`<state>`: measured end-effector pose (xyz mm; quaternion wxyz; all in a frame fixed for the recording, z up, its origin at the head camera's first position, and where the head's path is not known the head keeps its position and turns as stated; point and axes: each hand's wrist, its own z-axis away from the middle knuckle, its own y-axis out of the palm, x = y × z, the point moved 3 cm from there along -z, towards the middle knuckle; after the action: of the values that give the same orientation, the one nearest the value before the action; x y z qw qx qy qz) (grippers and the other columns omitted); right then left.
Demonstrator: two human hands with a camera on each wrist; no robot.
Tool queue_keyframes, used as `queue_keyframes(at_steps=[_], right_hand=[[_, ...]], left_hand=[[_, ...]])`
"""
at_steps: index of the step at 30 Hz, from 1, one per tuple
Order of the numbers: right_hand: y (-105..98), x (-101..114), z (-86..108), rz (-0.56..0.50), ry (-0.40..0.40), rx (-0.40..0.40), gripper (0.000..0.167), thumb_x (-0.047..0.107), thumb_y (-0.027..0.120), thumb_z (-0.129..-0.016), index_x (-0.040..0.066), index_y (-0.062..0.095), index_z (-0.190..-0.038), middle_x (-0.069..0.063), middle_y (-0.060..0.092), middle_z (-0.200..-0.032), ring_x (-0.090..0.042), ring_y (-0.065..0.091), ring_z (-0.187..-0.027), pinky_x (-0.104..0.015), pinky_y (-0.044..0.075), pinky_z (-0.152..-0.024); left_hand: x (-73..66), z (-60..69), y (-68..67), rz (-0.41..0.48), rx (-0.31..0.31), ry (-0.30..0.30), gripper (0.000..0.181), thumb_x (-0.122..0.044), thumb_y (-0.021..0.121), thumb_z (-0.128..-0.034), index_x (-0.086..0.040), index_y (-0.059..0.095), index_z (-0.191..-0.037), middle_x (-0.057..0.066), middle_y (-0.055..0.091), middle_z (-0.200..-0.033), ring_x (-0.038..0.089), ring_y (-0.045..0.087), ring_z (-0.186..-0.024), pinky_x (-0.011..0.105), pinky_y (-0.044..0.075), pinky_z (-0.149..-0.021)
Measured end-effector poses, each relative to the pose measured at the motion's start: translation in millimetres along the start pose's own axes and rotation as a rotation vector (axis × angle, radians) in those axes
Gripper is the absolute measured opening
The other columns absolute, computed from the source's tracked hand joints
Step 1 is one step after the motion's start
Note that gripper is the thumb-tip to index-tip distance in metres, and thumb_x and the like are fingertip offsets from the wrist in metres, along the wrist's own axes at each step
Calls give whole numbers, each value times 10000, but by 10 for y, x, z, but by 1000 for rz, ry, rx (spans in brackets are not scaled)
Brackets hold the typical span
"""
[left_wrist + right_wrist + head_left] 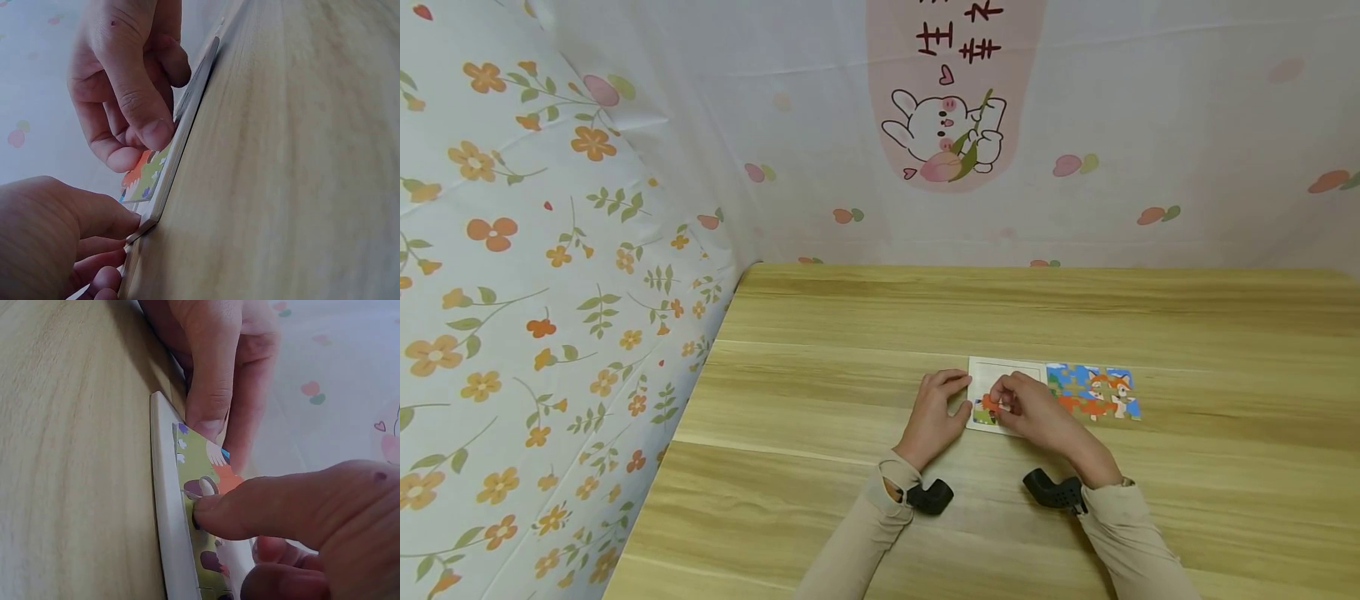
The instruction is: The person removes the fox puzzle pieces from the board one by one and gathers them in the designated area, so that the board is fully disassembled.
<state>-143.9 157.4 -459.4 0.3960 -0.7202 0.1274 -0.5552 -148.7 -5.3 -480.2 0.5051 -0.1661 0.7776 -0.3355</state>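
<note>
A white puzzle tray lies flat on the wooden table, with a few joined puzzle pieces in its lower left corner. These show green ground and orange fur. My left hand rests at the tray's left edge, its thumb and fingertips touching the rim. Over the tray, my right hand pinches a puzzle piece between thumb and forefinger, down against the pieces in the corner. The fingers partly cover this piece. In the right wrist view one edge of it looks slightly raised.
A partly joined fox puzzle with gaps lies just right of the tray. Black wrist mounts sit on both forearms. A printed curtain hangs behind the table, and a flowered cloth runs along its left side.
</note>
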Motion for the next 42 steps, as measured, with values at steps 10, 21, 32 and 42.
queue_keyframes(at_steps=[10,21,32,42], right_hand=[[-10,33,-3,9,14,-8,132,-41,639,-791,74,580,-821,2,450,-709,-90,379,-588,-247,344,-532],[-32,39,3,51,4,-58,143,-30,645,-758,91,583,-803,17,447,-689,-79,373,-570,-245,340,-520],[-175,-32,64,-15,7,-74,118,-2,659,-791,70,592,-856,-3,481,-746,-102,413,-616,-250,383,-547],[-480,-225,264,51,71,-101,148,-33,641,-770,75,586,-855,0,433,-701,-94,369,-603,-238,324,-533]], left_hand=[[4,2,0,13,3,-7,340,-80,653,-833,-2,646,-1163,45,570,-1217,197,472,-1081,270,384,-922],[-6,2,-3,22,5,-17,339,-73,654,-832,-5,647,-1164,45,571,-1216,198,472,-1084,273,384,-924],[11,-1,7,20,12,-22,339,-77,650,-840,-10,642,-1173,47,571,-1220,204,476,-1091,273,382,-931],[-1,5,1,24,-4,-5,338,-66,646,-835,2,643,-1167,61,575,-1215,216,481,-1091,284,384,-927]])
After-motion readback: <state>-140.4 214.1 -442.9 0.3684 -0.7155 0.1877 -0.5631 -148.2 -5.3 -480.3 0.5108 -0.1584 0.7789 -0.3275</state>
